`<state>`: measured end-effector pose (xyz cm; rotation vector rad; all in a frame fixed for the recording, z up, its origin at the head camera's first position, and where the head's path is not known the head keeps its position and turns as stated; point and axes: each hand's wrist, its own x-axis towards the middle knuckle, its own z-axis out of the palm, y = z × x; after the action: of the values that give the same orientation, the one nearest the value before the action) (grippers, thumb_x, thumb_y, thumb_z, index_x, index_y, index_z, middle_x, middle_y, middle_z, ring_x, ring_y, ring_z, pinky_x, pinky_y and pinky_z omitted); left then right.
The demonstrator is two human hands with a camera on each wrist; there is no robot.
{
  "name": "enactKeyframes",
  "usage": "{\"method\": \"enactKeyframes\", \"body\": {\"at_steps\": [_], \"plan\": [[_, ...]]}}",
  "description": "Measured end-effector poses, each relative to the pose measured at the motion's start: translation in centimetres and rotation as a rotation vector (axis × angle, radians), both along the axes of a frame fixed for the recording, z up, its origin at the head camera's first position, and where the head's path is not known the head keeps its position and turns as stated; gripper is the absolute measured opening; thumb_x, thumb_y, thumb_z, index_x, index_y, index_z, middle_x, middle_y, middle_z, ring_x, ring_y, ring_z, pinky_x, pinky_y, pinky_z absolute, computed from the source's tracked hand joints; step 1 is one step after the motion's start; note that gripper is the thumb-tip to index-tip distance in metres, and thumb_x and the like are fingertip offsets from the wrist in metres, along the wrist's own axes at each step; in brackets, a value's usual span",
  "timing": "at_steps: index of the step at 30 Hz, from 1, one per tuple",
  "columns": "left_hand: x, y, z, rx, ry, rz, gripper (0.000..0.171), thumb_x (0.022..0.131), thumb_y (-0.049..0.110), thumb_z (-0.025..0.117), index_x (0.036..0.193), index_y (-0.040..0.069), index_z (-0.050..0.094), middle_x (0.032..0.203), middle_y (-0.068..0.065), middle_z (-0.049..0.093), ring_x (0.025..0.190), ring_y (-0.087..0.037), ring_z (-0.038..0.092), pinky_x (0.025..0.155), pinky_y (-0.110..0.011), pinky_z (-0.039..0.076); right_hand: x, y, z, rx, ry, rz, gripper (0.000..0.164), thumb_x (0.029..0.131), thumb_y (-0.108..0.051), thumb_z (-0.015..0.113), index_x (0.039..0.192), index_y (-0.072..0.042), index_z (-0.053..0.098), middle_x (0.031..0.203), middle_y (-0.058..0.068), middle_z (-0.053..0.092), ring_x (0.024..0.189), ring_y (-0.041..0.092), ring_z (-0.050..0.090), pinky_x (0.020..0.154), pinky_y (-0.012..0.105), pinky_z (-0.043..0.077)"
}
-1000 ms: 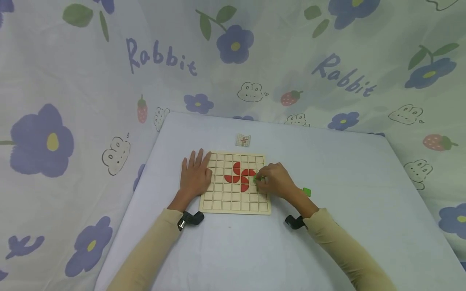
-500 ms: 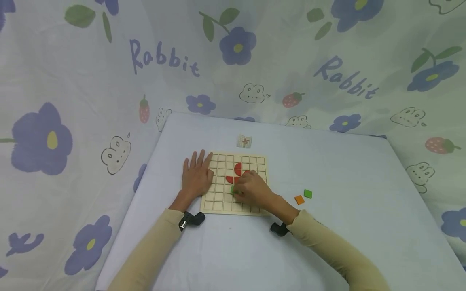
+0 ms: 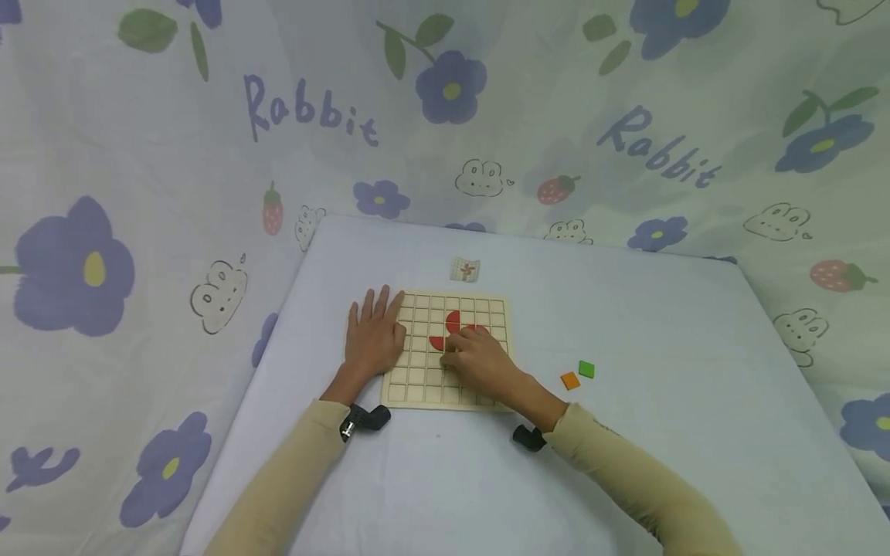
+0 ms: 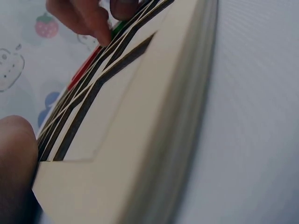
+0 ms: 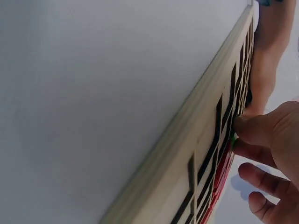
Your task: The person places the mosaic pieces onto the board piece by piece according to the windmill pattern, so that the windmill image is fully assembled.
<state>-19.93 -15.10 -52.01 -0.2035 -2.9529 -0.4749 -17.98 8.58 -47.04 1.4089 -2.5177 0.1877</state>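
A wooden grid board (image 3: 417,392) lies on the white table, with red quarter-round tiles (image 3: 453,318) in its middle cells. My left hand (image 3: 373,342) rests flat on the board's left edge, fingers spread. My right hand (image 3: 480,361) is over the middle of the board. Its thumb and index finger pinch a small green tile (image 5: 233,140) down at a cell just below the left red tiles. The hand hides some of the red tiles and the cells beneath it.
An orange square tile (image 3: 570,381) and another green tile (image 3: 587,369) lie on the table right of the board. A small card with a red pinwheel pattern (image 3: 465,269) lies behind the board. A printed curtain (image 3: 535,93) hangs behind the table.
My right hand has moved left and nearer from the board's right side with the green tile, then stayed almost in place. The orange tile has come into view. My left hand has stayed put.
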Motion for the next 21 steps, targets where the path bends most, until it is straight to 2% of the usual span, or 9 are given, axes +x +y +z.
{"method": "enactKeyframes", "body": {"at_steps": [5, 11, 16, 21], "plan": [[0.0, 0.0, -0.1, 0.002, 0.009, -0.004, 0.06, 0.098, 0.026, 0.025, 0.157, 0.016, 0.026, 0.162, -0.014, 0.017, 0.148, -0.037, 0.007, 0.115, -0.057, 0.001, 0.3, 0.3, -0.3, -0.051, -0.055, -0.02, 0.011, 0.084, -0.008, 0.078, 0.092, -0.015, 0.08, 0.09, -0.002, 0.068, 0.081, 0.015, 0.06, 0.073, 0.026, 0.05], [0.1, 0.0, -0.1, 0.017, 0.006, 0.003, 0.059, 0.099, 0.025, 0.027, 0.157, 0.015, 0.026, 0.162, -0.014, 0.017, 0.148, -0.036, 0.007, 0.115, -0.056, 0.001, 0.9, 1.5, -0.3, -0.163, -0.084, -0.045, 0.013, 0.08, -0.013, 0.082, 0.093, -0.013, 0.079, 0.096, -0.001, 0.072, 0.09, 0.017, 0.063, 0.075, 0.031, 0.049], [0.3, 0.1, -0.1, 0.012, 0.003, 0.007, 0.059, 0.099, 0.024, 0.028, 0.157, 0.015, 0.027, 0.162, -0.014, 0.018, 0.148, -0.036, 0.006, 0.115, -0.056, 0.001, 1.6, 3.7, 0.2, -0.173, -0.091, -0.162, 0.014, 0.081, -0.018, 0.082, 0.094, -0.014, 0.079, 0.099, -0.001, 0.072, 0.089, 0.019, 0.059, 0.069, 0.032, 0.042], [0.5, 0.1, 0.2, 0.013, 0.025, 0.007, 0.059, 0.098, 0.024, 0.03, 0.156, 0.014, 0.029, 0.161, -0.015, 0.02, 0.148, -0.037, 0.009, 0.115, -0.058, 0.004, 2.5, 6.3, 0.5, -0.133, -0.102, -0.299, 0.023, 0.083, -0.02, 0.08, 0.104, -0.013, 0.076, 0.104, 0.001, 0.071, 0.091, 0.021, 0.061, 0.072, 0.035, 0.044]]}}
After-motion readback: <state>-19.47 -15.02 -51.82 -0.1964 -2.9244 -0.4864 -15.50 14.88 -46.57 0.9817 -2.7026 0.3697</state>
